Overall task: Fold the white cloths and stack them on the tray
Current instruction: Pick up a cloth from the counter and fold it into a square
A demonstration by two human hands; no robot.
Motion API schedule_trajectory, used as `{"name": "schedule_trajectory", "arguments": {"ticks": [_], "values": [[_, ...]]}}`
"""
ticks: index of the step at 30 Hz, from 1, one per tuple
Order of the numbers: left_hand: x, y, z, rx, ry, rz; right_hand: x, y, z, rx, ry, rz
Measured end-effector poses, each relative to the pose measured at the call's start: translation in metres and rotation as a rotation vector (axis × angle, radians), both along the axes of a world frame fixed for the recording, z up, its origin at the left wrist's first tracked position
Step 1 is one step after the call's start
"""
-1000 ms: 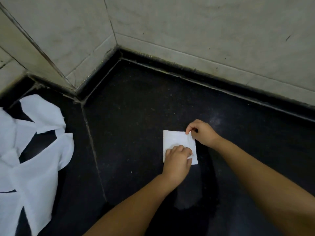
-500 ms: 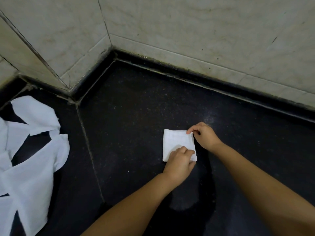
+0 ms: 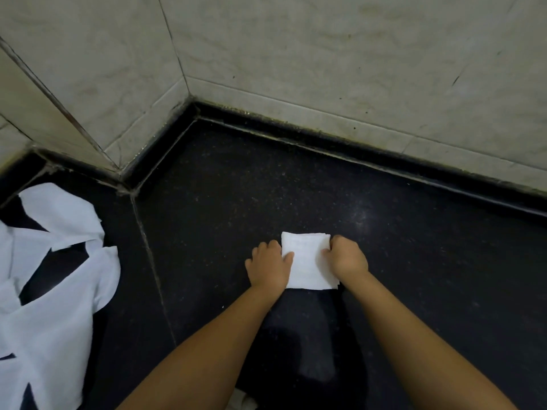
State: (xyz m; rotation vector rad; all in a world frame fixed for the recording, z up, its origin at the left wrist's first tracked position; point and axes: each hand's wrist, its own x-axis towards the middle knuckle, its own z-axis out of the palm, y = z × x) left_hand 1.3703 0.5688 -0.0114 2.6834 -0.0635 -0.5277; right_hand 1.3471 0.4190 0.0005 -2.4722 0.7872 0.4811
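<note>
Folded cloth (image 3: 309, 261): flat on dark floor (image 3: 414, 276), long axis near-far. Left hand (image 3: 270, 266) grasps left edge, right hand (image 3: 347, 257) right edge; equally near. Unfolded cloths (image 3: 50, 291) far left. Tray unseen.

Left hand (image 3: 268, 265) covers left edge of folded cloth (image 3: 310, 261), right hand (image 3: 347, 258) covers right edge, fingertips tucked out of sight. Loose cloth pile (image 3: 50, 291) way off left of left hand, chopped by frame edge. Small white scrap (image 3: 243, 401) below forearms, cut off, can't tell what.
</note>
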Motion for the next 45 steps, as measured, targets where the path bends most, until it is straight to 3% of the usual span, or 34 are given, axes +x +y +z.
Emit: {"name": "schedule_trajectory", "arguments": {"ticks": [8,11,16,20,27,33,36,40,45], "values": [[0.004,0.007,-0.005,0.008,-0.072,0.023,-0.003,-0.004,-0.005,-0.140,-0.206,0.024],[0.004,0.006,-0.006,0.050,-0.095,0.007,-0.004,-0.002,-0.010,-0.106,-0.258,0.002],[0.023,0.004,-0.002,-0.090,-0.136,-0.062,0.001,-0.004,-0.010,0.056,-0.295,-0.127],[0.043,0.002,0.001,-0.067,-0.133,-0.099,0.007,-0.007,-0.009,0.071,-0.308,-0.125],[0.026,0.010,-0.001,-0.046,-0.094,0.056,0.006,-0.008,0.000,-0.007,-0.065,-0.020],[-0.004,0.001,-0.010,0.056,-0.041,0.039,0.004,0.008,0.005,-0.035,0.086,-0.051],[-0.003,0.002,-0.003,-0.078,-0.036,0.064,0.003,0.010,0.004,0.108,0.072,-0.112],[-0.004,0.016,0.016,-0.511,0.056,0.139,-0.013,0.006,0.014,0.441,-0.129,-0.265],[-0.022,0.031,0.045,-0.816,0.129,0.140,-0.055,0.006,0.040,0.848,-0.357,-0.482]]}}
